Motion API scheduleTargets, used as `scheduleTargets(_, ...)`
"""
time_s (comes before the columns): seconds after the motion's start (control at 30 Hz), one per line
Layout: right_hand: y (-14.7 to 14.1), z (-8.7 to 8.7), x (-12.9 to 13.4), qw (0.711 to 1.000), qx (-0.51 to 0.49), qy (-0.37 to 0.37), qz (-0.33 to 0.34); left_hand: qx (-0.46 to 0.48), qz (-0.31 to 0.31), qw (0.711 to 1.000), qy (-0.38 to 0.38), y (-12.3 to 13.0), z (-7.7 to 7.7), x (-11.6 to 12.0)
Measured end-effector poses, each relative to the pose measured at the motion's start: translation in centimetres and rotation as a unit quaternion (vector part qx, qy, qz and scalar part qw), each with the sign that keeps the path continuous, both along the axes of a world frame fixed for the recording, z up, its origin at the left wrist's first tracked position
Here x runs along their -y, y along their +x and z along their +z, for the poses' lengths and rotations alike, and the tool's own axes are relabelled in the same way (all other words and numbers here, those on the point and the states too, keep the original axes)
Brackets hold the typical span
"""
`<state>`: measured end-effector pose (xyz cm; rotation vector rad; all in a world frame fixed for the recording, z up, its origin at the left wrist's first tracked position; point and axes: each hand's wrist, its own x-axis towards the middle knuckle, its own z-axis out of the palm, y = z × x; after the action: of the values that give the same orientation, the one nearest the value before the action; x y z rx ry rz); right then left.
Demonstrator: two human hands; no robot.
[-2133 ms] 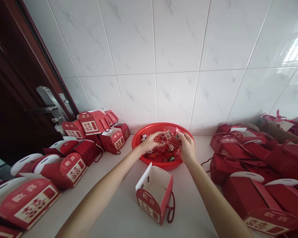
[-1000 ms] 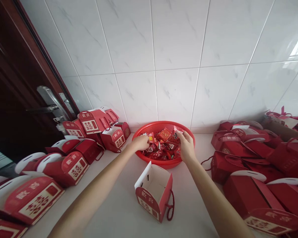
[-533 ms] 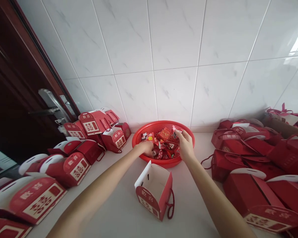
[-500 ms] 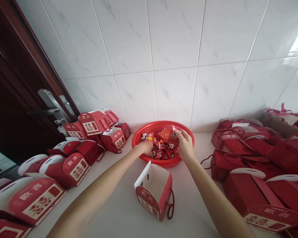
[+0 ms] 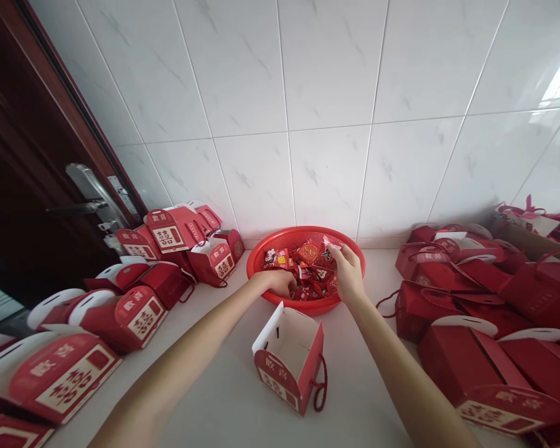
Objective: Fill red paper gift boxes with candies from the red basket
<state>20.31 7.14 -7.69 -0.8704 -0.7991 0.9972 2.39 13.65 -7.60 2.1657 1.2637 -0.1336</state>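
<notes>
A red plastic basket (image 5: 303, 305) holds several red-wrapped candies (image 5: 308, 251). My left hand (image 5: 281, 283) is down among them at the basket's near left side, its fingers curled; what they hold, if anything, is hidden. At the right side my right hand (image 5: 349, 269) pinches a red candy packet (image 5: 328, 254) with pale lettering, just above the pile. Between my forearms, in front of the basket, stands an open red and white gift box (image 5: 287, 348). Its inside looks bare, and a dark red cord handle (image 5: 322, 387) hangs from its right side.
Red gift boxes (image 5: 142, 317) line the left side, some stacked near a dark door (image 5: 23, 155) with a metal handle. More red boxes (image 5: 476, 361) crowd the right, beside a cardboard carton (image 5: 522, 242). A tiled wall (image 5: 326, 174) rises behind the basket.
My left hand has shifted slightly to the right within the candies. The right hand stays nearly still with its packet. The open box has not moved.
</notes>
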Motion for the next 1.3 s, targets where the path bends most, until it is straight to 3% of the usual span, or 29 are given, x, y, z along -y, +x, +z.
scheduleTargets(0.6, 0.0, 0.1, 0.2, 1.000, -0.006, 0.002, -0.001, 0.087, -0.059, 0.992, -0.063, 0.6, 0.8, 0.6)
scheduleTargets(1.0, 0.0, 0.0, -0.1, 0.999, -0.035, -0.004, 0.008, 0.272, 0.039, 0.960, 0.054, 0.1, 0.4, -0.5)
scheduleTargets(1.3, -0.1, 0.0, 0.0, 1.000, -0.026, -0.008, 0.002, 0.313, 0.082, 0.946, 0.035, 0.2, -0.1, -0.5)
